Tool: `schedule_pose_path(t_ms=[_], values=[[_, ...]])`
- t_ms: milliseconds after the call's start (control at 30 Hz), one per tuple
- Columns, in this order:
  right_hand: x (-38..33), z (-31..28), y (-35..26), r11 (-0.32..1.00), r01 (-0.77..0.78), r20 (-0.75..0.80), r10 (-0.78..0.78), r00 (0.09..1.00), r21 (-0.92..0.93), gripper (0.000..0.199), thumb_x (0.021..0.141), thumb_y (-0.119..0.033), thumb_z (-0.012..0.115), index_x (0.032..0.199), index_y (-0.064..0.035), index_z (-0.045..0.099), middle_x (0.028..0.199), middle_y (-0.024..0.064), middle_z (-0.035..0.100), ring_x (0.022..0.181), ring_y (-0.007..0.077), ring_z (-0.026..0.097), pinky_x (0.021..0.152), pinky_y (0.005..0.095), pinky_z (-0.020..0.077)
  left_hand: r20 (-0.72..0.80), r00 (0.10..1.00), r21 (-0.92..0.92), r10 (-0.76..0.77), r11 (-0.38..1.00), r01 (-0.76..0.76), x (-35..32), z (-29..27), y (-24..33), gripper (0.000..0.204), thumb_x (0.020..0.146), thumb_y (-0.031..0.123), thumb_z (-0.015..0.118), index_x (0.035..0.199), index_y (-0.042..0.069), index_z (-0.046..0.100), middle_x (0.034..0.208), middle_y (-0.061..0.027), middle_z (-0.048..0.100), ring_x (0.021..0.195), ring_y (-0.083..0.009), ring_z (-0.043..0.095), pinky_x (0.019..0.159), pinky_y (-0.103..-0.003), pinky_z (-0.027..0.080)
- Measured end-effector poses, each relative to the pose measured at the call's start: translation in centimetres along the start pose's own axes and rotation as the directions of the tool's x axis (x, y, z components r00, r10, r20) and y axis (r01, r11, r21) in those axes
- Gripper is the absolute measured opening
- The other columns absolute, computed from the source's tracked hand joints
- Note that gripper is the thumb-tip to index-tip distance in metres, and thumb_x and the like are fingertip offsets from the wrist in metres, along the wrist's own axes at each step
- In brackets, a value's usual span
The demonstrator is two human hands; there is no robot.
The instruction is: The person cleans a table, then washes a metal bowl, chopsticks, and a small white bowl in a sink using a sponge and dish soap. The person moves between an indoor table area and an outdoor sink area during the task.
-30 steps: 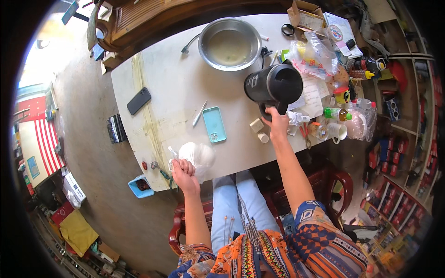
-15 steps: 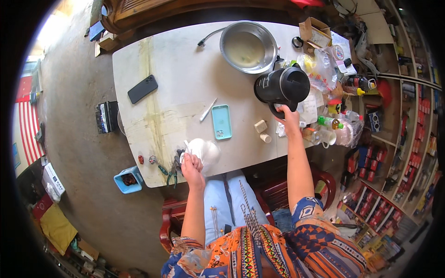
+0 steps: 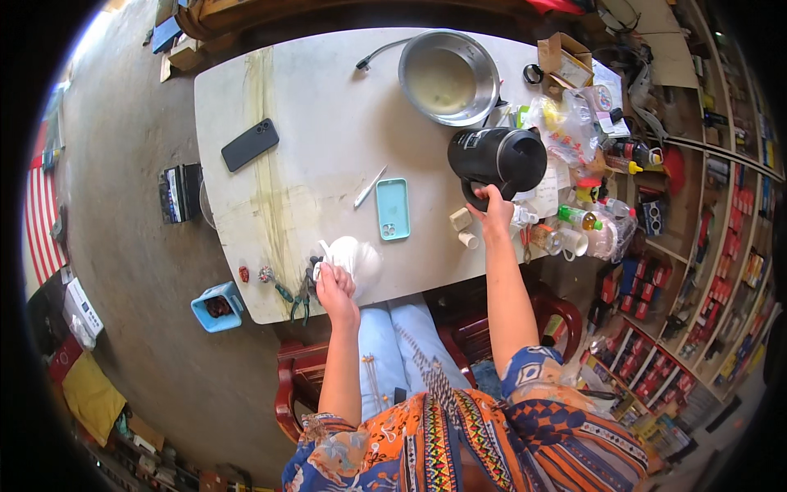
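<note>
My right hand [image 3: 494, 212] grips the handle of a black electric kettle [image 3: 498, 157] that stands or hovers over the right part of the pale table [image 3: 328, 123]. My left hand [image 3: 335, 284] holds a small white teapot [image 3: 354, 255] at the table's near edge. Two small pale cups [image 3: 463, 227] sit just left of my right hand. A teal phone [image 3: 393, 208] and a thin white stick [image 3: 370, 187] lie between my hands.
A steel bowl [image 3: 449, 78] of pale liquid stands at the far side. A black phone [image 3: 250, 144] lies far left. Pliers [image 3: 301, 297] rest by my left hand. Bottles, bags and a cardboard box [image 3: 564, 61] crowd the right edge. A blue tub [image 3: 217, 305] sits on the floor.
My head has shifted, so the table now sits more centred. Both hands keep their holds on the kettle and the teapot; the kettle stays near the same spot.
</note>
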State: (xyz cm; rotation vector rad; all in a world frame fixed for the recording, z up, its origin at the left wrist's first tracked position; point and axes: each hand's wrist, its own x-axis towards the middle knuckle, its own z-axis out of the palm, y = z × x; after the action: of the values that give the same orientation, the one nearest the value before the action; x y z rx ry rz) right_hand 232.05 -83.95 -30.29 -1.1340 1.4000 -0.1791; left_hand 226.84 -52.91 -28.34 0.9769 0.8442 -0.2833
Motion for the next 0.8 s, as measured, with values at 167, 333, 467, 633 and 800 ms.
schedule_pose_path(t_ms=[167,333,467,633,800], values=[[0.4,-2.3,0.1,1.0,0.01,0.192,-0.005,0.981,-0.026,0.017,0.075,-0.013,0.064,0.088,-0.0027,0.06,0.086,0.0038,0.061,0.081,0.0139,0.059,0.067,0.0333,0.0553,-0.024,1.0,-0.067,-0.019,0.998,0.018,0.3,0.2,0.3,0.039,0.097,0.034,0.038,0.065,0.013,0.032,0.055,0.0043,0.026,0.045,-0.006,0.021,0.041,-0.023,0.017],[-0.7,-2.3,3.9,0.96,-0.19,-0.027,0.2,0.979,0.204,0.03,0.076,-0.021,0.07,0.101,-0.0111,0.057,0.092,0.001,0.058,0.087,0.0168,0.056,0.083,0.0351,0.0486,-0.065,0.998,-0.134,-0.008,0.991,0.0,-0.4,0.5,-0.1,0.038,0.098,0.032,0.038,0.066,0.013,0.031,0.056,0.005,0.026,0.045,-0.0054,0.021,0.041,-0.023,0.016],[-1.3,4.3,6.4,0.849,-0.479,0.453,0.345,0.822,0.223,0.023,0.084,-0.025,0.065,0.094,-0.0067,0.055,0.096,0.0073,0.059,0.086,0.0167,0.058,0.073,0.0293,0.05,-0.089,0.996,-0.113,0.011,0.993,-0.021,-1.2,0.6,0.5,0.04,0.098,0.033,0.037,0.064,0.014,0.03,0.057,0.0052,0.026,0.045,-0.0054,0.021,0.041,-0.023,0.016],[10.8,14.1,4.4,0.817,-0.174,0.36,-0.044,0.932,0.55,0.033,0.094,-0.032,0.048,0.101,0.0002,0.048,0.09,0.0115,0.06,0.079,0.02,0.061,0.068,0.0304,0.0524,-0.029,0.999,-0.065,-0.029,0.998,0.027,-1.5,0.9,0.9,0.039,0.098,0.034,0.037,0.066,0.013,0.031,0.059,0.0047,0.026,0.046,-0.0064,0.02,0.041,-0.023,0.019],[14.3,17.0,3.8,0.798,-0.188,0.295,0.014,0.955,0.572,0.032,0.091,-0.02,0.051,0.102,0.0075,0.039,0.088,0.0149,0.054,0.065,0.0229,0.059,0.055,0.0293,0.0561,-0.015,0.999,-0.088,-0.035,0.996,0.034,-2.7,0.7,0.8,0.038,0.097,0.032,0.04,0.065,0.013,0.031,0.057,0.0041,0.025,0.046,-0.0062,0.021,0.042,-0.022,0.018]])
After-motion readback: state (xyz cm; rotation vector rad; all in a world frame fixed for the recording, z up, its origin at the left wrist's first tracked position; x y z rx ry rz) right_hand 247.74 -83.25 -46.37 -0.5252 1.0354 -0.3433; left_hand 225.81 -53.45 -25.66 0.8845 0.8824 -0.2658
